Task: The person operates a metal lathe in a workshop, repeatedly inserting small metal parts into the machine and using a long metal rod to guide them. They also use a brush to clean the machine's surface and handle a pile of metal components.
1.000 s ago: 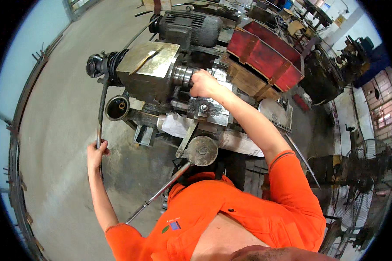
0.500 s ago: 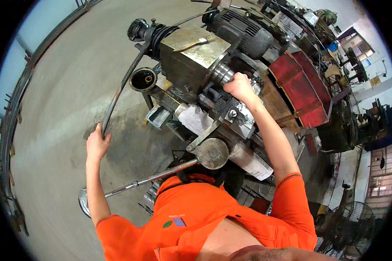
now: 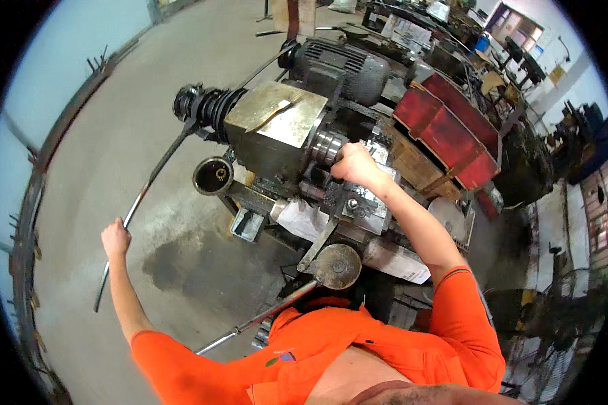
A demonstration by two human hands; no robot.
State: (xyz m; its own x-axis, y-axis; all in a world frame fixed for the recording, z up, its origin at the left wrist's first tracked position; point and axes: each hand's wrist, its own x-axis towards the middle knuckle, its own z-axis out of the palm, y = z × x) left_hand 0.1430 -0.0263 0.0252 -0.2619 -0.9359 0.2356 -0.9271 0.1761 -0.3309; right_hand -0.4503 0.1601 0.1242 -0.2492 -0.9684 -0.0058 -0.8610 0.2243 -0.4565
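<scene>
From the head camera, looking down over an orange shirt (image 3: pixel 358 344), the left hand (image 3: pixel 115 237) reaches out to the person's left over the concrete floor (image 3: pixel 81 155). Its grip is closed around a long thin metal bar (image 3: pixel 148 185). The bar runs from below the fist up and to the right into the black ribbed end (image 3: pixel 206 108) of a lathe-like machine (image 3: pixel 277 131).

The right hand (image 3: pixel 355 165) is stretched forward onto the machine, just right of the shiny chuck (image 3: pixel 325 147). Its grip is curled shut on a small part of the carriage; what exactly it clasps is hidden under the fingers.

A grey motor (image 3: pixel 341 67) sits behind the brass-coloured headstock. A red tray (image 3: pixel 452 131) lies to the right. Nearer the body, a round metal handwheel (image 3: pixel 336 265) carries a long lever (image 3: pixel 257 317).
</scene>
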